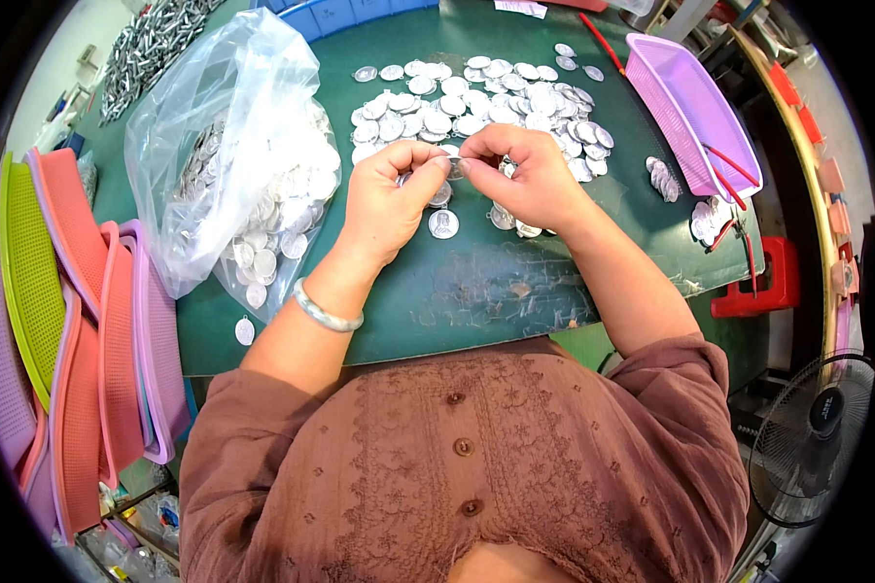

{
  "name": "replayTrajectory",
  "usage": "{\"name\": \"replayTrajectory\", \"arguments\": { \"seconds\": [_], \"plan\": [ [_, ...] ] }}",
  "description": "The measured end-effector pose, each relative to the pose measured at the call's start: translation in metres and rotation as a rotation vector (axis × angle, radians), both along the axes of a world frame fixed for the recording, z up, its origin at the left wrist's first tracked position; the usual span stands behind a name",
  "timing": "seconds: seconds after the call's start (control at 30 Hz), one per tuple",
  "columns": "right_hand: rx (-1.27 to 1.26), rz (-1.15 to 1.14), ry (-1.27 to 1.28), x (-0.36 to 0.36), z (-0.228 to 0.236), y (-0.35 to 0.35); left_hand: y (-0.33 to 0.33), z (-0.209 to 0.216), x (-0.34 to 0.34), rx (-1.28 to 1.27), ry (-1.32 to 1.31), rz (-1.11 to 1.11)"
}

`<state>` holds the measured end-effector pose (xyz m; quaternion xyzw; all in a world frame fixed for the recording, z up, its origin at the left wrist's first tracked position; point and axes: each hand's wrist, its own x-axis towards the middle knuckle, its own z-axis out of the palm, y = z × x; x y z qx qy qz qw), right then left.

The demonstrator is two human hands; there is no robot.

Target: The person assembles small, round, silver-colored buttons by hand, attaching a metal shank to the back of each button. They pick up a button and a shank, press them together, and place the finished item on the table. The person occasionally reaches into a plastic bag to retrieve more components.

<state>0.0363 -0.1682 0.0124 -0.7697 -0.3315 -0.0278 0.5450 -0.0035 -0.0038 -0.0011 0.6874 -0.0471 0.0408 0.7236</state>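
My left hand and my right hand meet over the green table. Their thumbs and forefingers are pinched on one small silver medal, held between the fingertips and partly covered by them. Just below the fingers lies a round silver medal with a raised figure on it. More medals lie under both hands, partly hidden. Beyond my hands spreads a loose heap of silver oval medals. To the left, an open clear plastic bag spills many more medals.
A purple basket stands at the right, with red-handled pliers and small medal stacks near it. Stacked coloured baskets rise at the left. A red stool and a black fan stand right. Metal pieces lie far left.
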Motion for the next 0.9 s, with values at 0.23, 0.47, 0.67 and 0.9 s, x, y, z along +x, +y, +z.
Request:
{"name": "replayTrajectory", "arguments": {
  "seconds": [0.23, 0.47, 0.67, 0.9],
  "plan": [
    [-0.031, 0.014, -0.001, 0.0022, -0.0034, -0.0010, -0.0004, 0.0029, -0.0011, -0.062, 0.101, -0.029],
    [-0.020, 0.035, 0.086, 0.0014, -0.0028, -0.0011, -0.0001, 0.0024, -0.0010, -0.067, 0.117, -0.037],
    [-0.027, 0.049, 0.272, 0.0010, 0.0020, -0.0020, -0.0010, 0.0030, -0.0015, -0.098, 0.152, -0.032],
    [-0.009, 0.071, 0.374, 0.0022, 0.0012, -0.0024, -0.0007, 0.0042, -0.0021, -0.083, 0.167, -0.035]
  ]
}}
